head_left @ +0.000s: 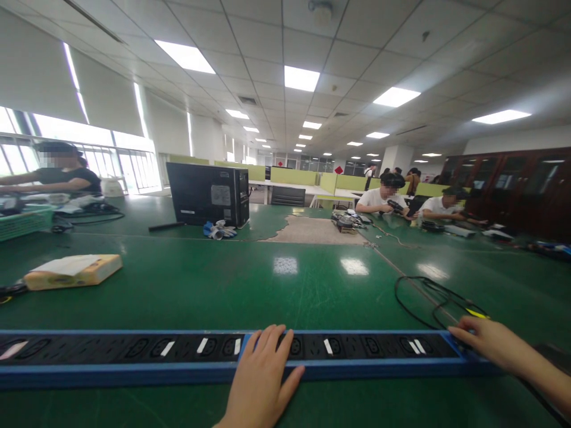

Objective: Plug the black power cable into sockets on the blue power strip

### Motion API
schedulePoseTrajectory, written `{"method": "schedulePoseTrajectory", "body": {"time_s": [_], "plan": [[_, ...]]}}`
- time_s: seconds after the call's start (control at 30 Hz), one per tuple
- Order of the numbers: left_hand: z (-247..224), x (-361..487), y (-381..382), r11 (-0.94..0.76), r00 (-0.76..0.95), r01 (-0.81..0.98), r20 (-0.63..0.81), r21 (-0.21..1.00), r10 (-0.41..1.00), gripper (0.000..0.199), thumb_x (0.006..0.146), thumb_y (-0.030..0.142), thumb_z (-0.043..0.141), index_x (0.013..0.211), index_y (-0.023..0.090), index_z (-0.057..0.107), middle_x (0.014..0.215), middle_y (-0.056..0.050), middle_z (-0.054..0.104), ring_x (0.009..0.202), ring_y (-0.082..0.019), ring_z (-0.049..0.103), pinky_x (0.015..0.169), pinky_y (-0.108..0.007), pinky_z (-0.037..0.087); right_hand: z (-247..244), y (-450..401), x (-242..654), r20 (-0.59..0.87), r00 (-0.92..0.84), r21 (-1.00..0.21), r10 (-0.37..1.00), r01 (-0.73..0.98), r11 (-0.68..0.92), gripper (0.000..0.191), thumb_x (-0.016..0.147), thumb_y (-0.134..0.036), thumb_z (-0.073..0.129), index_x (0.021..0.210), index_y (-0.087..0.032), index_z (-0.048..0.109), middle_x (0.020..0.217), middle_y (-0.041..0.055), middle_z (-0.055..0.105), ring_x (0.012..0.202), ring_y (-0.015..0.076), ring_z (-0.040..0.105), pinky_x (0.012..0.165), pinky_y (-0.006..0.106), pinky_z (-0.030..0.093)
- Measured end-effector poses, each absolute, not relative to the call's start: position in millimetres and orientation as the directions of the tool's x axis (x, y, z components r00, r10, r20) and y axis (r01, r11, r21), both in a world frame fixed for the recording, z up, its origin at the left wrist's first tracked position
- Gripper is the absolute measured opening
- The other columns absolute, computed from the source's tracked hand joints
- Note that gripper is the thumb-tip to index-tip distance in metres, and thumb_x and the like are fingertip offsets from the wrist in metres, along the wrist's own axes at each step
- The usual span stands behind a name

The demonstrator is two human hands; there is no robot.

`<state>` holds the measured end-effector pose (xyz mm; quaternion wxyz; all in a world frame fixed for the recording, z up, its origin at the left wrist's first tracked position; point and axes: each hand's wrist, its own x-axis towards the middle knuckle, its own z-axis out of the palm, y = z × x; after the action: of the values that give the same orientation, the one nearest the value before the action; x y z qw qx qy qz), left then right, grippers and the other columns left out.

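- Left hand comes nearest to me, palm down across the middle of the power strip; its fingers are loosely spread and close on nothing. I read that flat press as a way to keep the strip from sliding.
- Right hand is at the strip's right end, fingers bent over the dark fitting there. I cannot tell whether they pinch it or only touch it; my guess is that this hand minds the end while the other steadies the body.
- Across my view, just under both palms, lies the power strip, long axis running left to right. Its sockets face up, its right end is by the right hand, and its left end passes out of my sight.
- Just beyond the strip's right part, a black cable lies in loose loops on the green tabletop, perhaps put there to be within reach.
- Past the strip's left part sits a tissue pack, apart from it.
- Farther beyond the strip, I see gloves against a computer tower standing upright.
- Well beyond its right end, two people work seated.
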<state>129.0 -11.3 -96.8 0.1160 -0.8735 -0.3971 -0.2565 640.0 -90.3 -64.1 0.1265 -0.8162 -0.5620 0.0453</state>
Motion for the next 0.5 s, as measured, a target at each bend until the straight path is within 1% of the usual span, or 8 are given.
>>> {"method": "schedulePoseTrajectory", "body": {"time_s": [0.03, 0.13, 0.23, 0.37, 0.43, 0.5], "plan": [[-97, 129, -11, -0.657, 0.553, 0.754, 0.541, -0.001, 0.633, 0.047, 0.090, 0.049, 0.051, 0.128, 0.022, 0.055, 0.128, -0.007, 0.061, 0.117, -0.027, 0.055, 0.100, -0.046, 0.040, -67, -91, 640, 0.037, 0.360, -0.266, 0.932, 0.903, -0.338, 0.044, 0.078, -0.062, 0.046, 0.072, -0.025, 0.067, 0.072, 0.0056, 0.072, 0.070, 0.0261, 0.067, 0.064, 0.036, 0.047], [-96, 129, -11, -0.659, 0.555, 0.752, 0.542, -0.003, 0.631, 0.047, 0.090, 0.049, 0.052, 0.128, 0.021, 0.055, 0.128, -0.008, 0.061, 0.117, -0.027, 0.055, 0.100, -0.046, 0.040, -77, -94, 643, 0.065, 0.372, -0.270, 0.926, 0.900, -0.343, 0.043, 0.081, -0.063, 0.044, 0.081, -0.026, 0.066, 0.076, 0.0058, 0.073, 0.074, 0.0273, 0.068, 0.070, 0.038, 0.047], [-95, 129, -12, -0.661, 0.556, 0.750, 0.537, 0.003, 0.634, 0.047, 0.090, 0.048, 0.052, 0.128, 0.021, 0.055, 0.128, -0.008, 0.061, 0.117, -0.028, 0.056, 0.100, -0.047, 0.040, -86, -97, 650, 0.063, 0.371, -0.289, 0.927, 0.896, -0.339, 0.042, 0.085, -0.061, 0.040, 0.087, -0.027, 0.064, 0.081, 0.0060, 0.074, 0.078, 0.0275, 0.068, 0.074, 0.039, 0.047], [-93, 130, -13, -0.663, 0.558, 0.749, 0.523, 0.018, 0.645, 0.047, 0.090, 0.048, 0.052, 0.127, 0.021, 0.056, 0.128, -0.008, 0.062, 0.116, -0.028, 0.056, 0.100, -0.047, 0.041, -91, -98, 652, 0.065, 0.367, -0.303, 0.928, 0.893, -0.332, 0.041, 0.086, -0.060, 0.038, 0.085, -0.027, 0.063, 0.082, 0.0065, 0.074, 0.079, 0.0279, 0.069, 0.076, 0.040, 0.048], [-93, 130, -13, -0.661, 0.555, 0.750, 0.514, 0.030, 0.654, 0.047, 0.090, 0.048, 0.052, 0.128, 0.021, 0.055, 0.128, -0.008, 0.061, 0.117, -0.028, 0.055, 0.100, -0.048, 0.041, -91, -98, 649, 0.070, 0.371, -0.306, 0.926, 0.891, -0.334, 0.043, 0.085, -0.061, 0.038, 0.083, -0.027, 0.064, 0.080, 0.0062, 0.075, 0.076, 0.0275, 0.069, 0.074, 0.039, 0.049], [-93, 130, -13, -0.658, 0.551, 0.752, 0.506, 0.044, 0.664, 0.047, 0.090, 0.047, 0.052, 0.129, 0.021, 0.055, 0.129, -0.008, 0.060, 0.118, -0.028, 0.054, 0.101, -0.048, 0.040, -88, -99, 643, 0.154, 0.400, -0.268, 0.903, 0.897, -0.352, 0.043, 0.083, -0.063, 0.042, 0.078, -0.028, 0.066, 0.075, 0.0044, 0.074, 0.071, 0.0257, 0.069, 0.068, 0.036, 0.049]]}}
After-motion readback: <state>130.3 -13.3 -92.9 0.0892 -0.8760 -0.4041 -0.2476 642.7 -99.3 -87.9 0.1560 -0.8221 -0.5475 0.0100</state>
